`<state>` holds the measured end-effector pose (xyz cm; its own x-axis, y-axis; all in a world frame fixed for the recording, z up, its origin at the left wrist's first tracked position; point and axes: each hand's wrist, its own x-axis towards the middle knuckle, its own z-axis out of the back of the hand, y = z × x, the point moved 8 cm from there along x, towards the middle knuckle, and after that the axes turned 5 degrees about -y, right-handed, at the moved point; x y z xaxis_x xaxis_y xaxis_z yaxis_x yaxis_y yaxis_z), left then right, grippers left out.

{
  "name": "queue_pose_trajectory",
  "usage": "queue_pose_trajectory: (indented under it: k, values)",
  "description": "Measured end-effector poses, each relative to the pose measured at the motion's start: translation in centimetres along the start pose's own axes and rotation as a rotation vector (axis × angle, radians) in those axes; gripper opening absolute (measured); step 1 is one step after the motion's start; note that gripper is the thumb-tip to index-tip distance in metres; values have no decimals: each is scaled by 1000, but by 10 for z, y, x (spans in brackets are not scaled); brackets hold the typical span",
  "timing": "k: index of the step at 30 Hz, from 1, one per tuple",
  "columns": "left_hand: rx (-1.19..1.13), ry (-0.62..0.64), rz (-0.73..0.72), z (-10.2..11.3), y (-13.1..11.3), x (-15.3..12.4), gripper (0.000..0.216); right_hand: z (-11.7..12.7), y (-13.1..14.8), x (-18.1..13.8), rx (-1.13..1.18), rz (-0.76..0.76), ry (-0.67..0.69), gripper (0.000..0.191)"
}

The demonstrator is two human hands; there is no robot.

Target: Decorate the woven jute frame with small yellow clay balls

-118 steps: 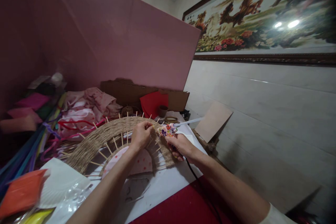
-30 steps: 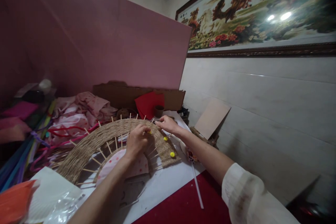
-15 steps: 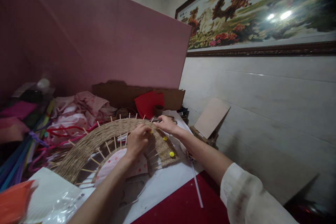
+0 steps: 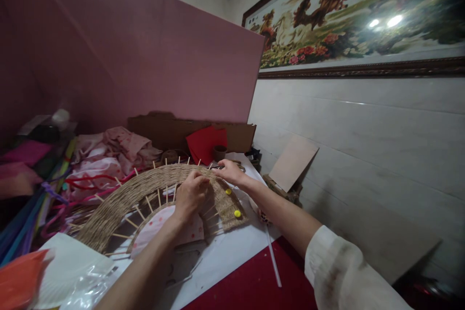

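Observation:
A curved woven band of brown cord on thin wooden sticks arches over the white table surface. Two small yellow round pieces sit on its right end. My left hand is over the band with thumb and fingertips pinched together; the yellow piece seen at these fingertips a moment earlier is now hidden by them. Across the band's outer edge, my right hand grips it near the sticks. Below my left hand, inside the arch, lies white fabric with pinkish dots.
Pink cloth and coloured strips crowd the left. Clear plastic wrap and an orange packet are at front left. A red sheet and small brown cup stand behind; a clear stick lies at front right.
My left fingertips have shifted slightly and now cover the yellow piece that showed between them. My right hand and the woven band stay where they were.

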<state>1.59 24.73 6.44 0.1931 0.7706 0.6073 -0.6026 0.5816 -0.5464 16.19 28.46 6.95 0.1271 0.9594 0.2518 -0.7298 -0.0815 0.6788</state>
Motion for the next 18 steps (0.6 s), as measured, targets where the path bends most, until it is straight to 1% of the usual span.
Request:
queue_pose_trajectory:
  k: [4,8,13,18]
  values:
    - [45,-6,6,0,-1,1,16,0,0,-1,14,4,-14,42]
    - [42,-28,12,1,-1,1,14,0,0,-2,17,10,-12,40]
    - [51,-22,-13,0,-1,0,15,-1,2,-3,10,18,-11,42]
    - [40,-15,-25,-1,1,1,18,0,4,-4,-19,32,-15,38]
